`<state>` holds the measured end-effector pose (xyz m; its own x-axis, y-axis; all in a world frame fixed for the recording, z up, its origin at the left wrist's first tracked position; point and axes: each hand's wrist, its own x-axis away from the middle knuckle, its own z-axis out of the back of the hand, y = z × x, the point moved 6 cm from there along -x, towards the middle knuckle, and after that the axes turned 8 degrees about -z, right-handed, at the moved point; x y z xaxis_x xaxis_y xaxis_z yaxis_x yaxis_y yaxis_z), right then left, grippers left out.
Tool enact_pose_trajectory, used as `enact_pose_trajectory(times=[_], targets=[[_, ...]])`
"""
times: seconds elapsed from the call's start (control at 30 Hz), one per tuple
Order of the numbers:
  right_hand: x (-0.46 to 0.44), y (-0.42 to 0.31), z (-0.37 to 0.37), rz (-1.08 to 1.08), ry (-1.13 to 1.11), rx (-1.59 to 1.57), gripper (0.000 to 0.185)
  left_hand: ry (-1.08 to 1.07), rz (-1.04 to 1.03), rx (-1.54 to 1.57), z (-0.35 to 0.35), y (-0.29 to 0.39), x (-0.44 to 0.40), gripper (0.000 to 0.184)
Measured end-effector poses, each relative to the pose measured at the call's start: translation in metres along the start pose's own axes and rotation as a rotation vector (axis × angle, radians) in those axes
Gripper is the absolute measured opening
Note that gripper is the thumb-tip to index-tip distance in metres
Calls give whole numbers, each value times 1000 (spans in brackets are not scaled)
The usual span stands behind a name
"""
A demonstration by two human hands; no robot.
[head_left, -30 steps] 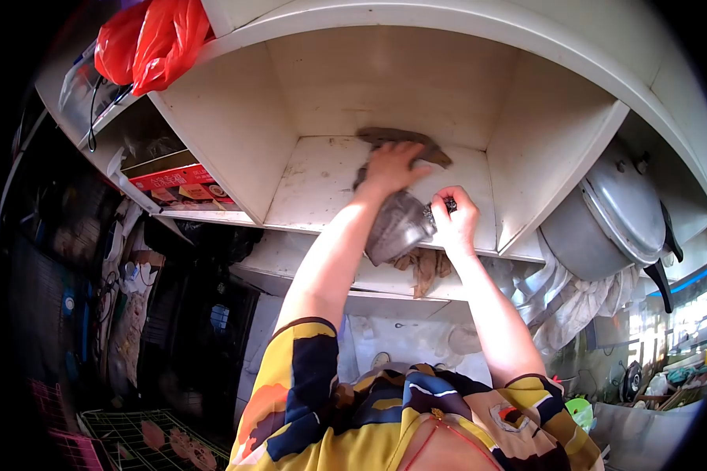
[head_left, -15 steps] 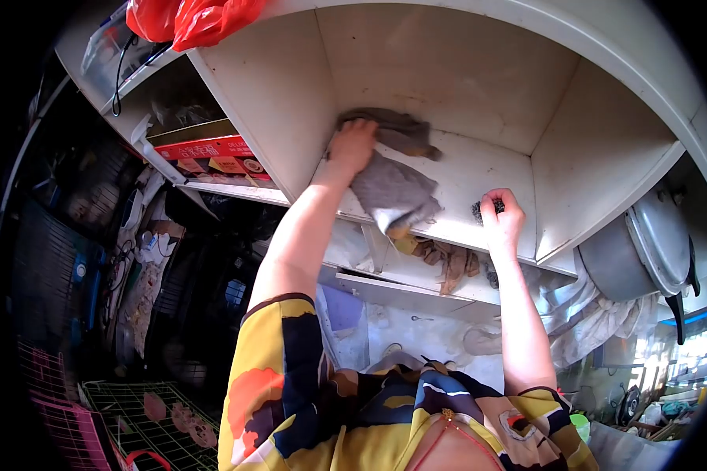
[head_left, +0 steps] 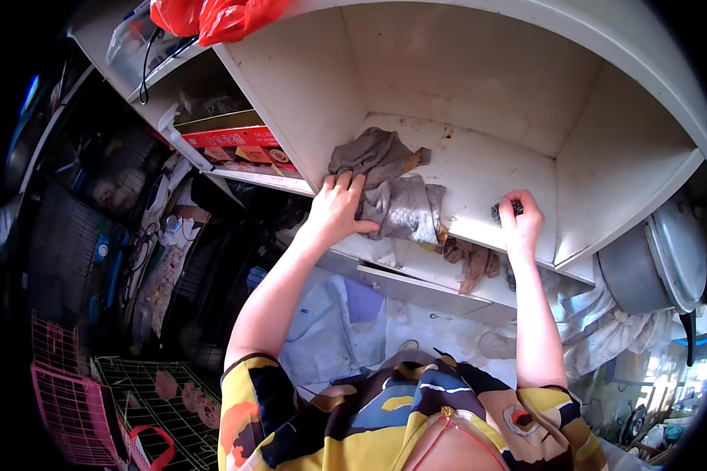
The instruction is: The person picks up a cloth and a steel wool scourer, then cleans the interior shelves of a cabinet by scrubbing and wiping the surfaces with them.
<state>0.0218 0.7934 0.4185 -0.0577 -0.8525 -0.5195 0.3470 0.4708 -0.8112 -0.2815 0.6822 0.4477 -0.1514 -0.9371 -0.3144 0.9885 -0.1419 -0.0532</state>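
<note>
My left hand [head_left: 339,210] is at the front left edge of a white cabinet shelf [head_left: 487,169], its fingers and thumb around a bunched grey cloth [head_left: 404,208]. The cloth is wet-looking and wrinkled, and part of it lies further back on the shelf while another part drapes toward the front edge. Toward the right end of the same shelf, my right hand [head_left: 524,220] pinches a dark steel wool scrubber [head_left: 507,209] just above the front edge.
Side panels enclose the compartment. To the left, a red box [head_left: 239,141] fills a neighbouring shelf beneath a red plastic bag [head_left: 220,17]. Brown cloth [head_left: 471,263] hangs from the lower shelf. A metal pot [head_left: 644,255] stands at right; wire cages [head_left: 153,392] at lower left.
My left hand has come toward the front edge of the shelf, pulling the grey cloth with it. My right hand stays near the right end with the scrubber. The view has shifted slightly.
</note>
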Motion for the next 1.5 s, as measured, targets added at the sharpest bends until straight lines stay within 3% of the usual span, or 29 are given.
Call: enact_pose_trajectory(times=[0.03,0.1,0.17,0.23,0.3,0.37,0.43,0.5,0.57,0.6,0.67,0.73,0.8,0.83,0.93,0.97,1.03,1.1,1.3,1.37,1.5], targets=[[0,-1,-1,-3,-5,-7,8,-5,5,-6,-3,0,6,66],[1,-2,-2,-14,-4,0,7,65,-36,-25,1,-3,13,48],[3,-7,-2,-28,-20,4,6,126,-13,166,11,-11,11,41],[2,-8,-3,-25,-32,0,6,159,361,590,29,-22,6,37],[3,-10,-2,-5,-18,-6,6,332,486,749,20,-60,-5,38],[3,-8,-2,1,-5,-4,6,594,587,1448,42,-55,-31,36],[3,-9,-3,2,-13,-7,6,854,603,1538,57,-64,-60,38],[4,-11,-3,10,-17,1,6,1021,394,1440,59,-70,-96,49],[5,-10,-3,4,-15,3,6,1013,331,1007,51,-71,-129,54],[5,-12,-3,-11,-25,-4,7,1018,323,1022,22,-82,-154,54],[5,-11,-3,15,-13,17,8,1056,415,625,-28,-99,-197,59],[5,-15,-2,22,-15,18,8,849,629,488,-35,-40,-215,62],[5,-14,-2,8,-13,18,7,823,413,374,-44,27,-225,63],[5,-12,-3,0,-22,12,7,642,262,343,-41,67,-227,62],[4,-11,-1,-20,-29,22,7,404,-419,54,-64,163,-235,51],[4,-10,0,-15,-34,31,7,410,-413,62,-67,169,-241,51],[2,-6,-2,-47,-25,-6,7,477,-608,23,-63,181,-247,45],[3,-5,-2,-62,-32,3,7,455,-603,18,-62,168,-244,42],[4,-7,-2,-52,-25,16,6,373,103,30,-56,18,-204,54],[3,-11,-1,-19,-9,52,6,477,347,100,-50,-35,-190,57],[3,-10,-4,-26,-16,62,6,624,496,192,-49,-56,-200,50]])
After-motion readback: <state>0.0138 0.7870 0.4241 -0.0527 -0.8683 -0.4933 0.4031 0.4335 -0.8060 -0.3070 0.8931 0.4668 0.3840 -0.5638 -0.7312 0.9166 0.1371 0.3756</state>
